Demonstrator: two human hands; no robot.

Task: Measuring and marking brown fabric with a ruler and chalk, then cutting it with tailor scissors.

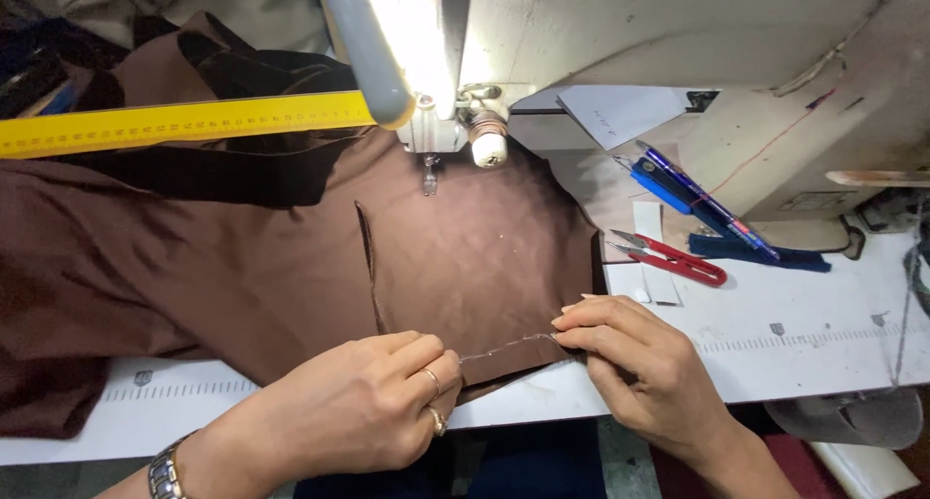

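- Here, the left hand (pixel 363 402) is closed in a pinch on one end of a thin pale thread (pixel 506 345), and the right hand (pixel 635 358) is pinched shut on the other end, so the thread runs taut between them.
- The thread lies just over the near edge of the dark brown woven fabric (pixel 291 266), which is spread across the white sewing bench (pixel 823 334) below the machine's needle foot (pixel 428 174).
- Judging from the grip, the step goes best with both pinches kept low and close to the cloth, tension even, so the hem edge stays flat and does not pucker.
- A slit in the fabric (pixel 366 257) sits just beyond the left hand; pulling sideways there could distort it.
- To the right, red-handled thread snips (pixel 673 260) and blue pens (pixel 697 201) lie near the right hand but apart from it; the bare bench further right gives room.
- A yellow measuring ruler (pixel 184 123) crosses the fabric at the far left, well apart from both hands.
- The bench's near edge runs under the wrists, so little room remains toward the body.
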